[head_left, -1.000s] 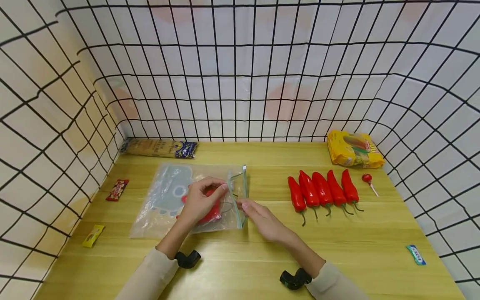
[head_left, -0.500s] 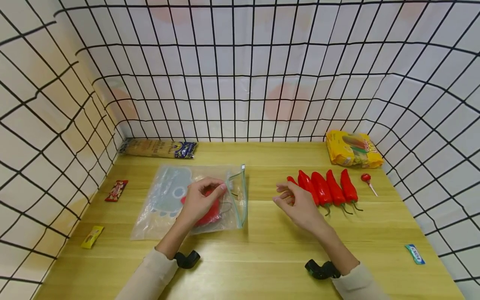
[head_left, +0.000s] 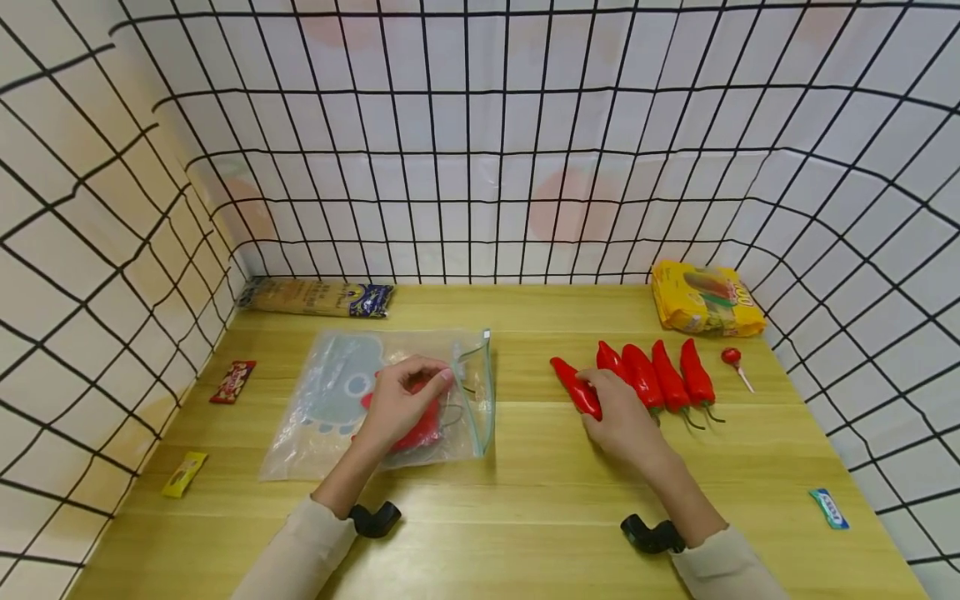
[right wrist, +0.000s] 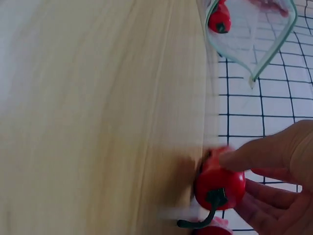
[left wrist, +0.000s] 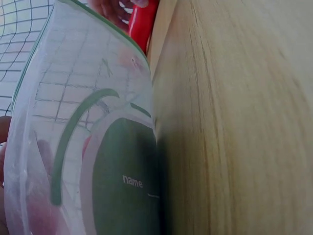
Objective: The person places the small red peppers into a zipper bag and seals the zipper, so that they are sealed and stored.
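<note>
Red pepper [head_left: 576,389] is grasped by the right hand [head_left: 626,421] beside the other peppers [head_left: 642,375]; bag [head_left: 322,400] is pinched near its mouth by the left hand [head_left: 405,398]. Pickup stage, seemingly; careful lift's probably needed next.

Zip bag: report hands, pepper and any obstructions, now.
Left hand pinches zip bag, mouth open. Right hand grips one red pepper, outside bag. No obstacle seen between pepper and bag.

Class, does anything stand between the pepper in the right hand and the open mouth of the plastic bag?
Nothing visible does. The right hand grips the red pepper, and only tabletop shows between it and the plastic bag, whose mouth faces that way. The left hand pinches the bag near its mouth.
</note>
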Tool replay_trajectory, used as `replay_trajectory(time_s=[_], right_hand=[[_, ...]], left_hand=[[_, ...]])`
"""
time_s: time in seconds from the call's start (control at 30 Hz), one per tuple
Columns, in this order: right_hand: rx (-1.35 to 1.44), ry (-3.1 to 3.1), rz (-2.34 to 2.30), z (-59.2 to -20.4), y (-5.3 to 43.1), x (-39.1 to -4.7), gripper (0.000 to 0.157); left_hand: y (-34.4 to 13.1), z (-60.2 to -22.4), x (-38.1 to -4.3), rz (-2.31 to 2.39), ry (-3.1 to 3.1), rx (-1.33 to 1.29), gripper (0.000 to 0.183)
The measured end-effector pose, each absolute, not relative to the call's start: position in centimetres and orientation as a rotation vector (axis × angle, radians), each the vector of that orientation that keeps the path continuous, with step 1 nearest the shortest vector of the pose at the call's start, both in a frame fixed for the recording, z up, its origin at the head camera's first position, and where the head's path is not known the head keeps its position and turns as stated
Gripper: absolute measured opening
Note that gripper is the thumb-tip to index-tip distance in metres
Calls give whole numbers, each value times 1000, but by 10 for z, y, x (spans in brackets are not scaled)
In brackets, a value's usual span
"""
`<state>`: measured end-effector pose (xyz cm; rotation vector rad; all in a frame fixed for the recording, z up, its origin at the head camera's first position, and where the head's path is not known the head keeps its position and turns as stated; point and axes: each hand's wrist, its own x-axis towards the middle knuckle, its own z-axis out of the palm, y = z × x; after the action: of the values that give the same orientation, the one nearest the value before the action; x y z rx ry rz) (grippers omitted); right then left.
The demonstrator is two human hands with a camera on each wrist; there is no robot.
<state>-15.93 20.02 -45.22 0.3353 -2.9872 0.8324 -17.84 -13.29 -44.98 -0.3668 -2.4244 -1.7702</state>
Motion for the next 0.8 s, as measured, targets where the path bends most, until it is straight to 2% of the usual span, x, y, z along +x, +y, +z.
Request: replay_trajectory(time_s=[0.2,0.3,0.4,0.6,0.8], right_hand=[[330,-3065,818,-453,195,-158,57],[323,-3085,787,-453,195,-159,58],[315,-3044,834,-454,195,-160,53],[247,-2899,1157,-453,193,-159,36],[291,-2813,1521,-445,183,-160,37]], left_hand=[[-131,-442,-177,-1777,-2447,-353,14],[-133,-451,-181,-1783,-2417,-364,13],[-134,-452,-181,-1782,-2398,-376,13],[-135,-449,-181,-1764,-2387,-399,15],[-135,-447,-181,-1767,-2379,-394,12]])
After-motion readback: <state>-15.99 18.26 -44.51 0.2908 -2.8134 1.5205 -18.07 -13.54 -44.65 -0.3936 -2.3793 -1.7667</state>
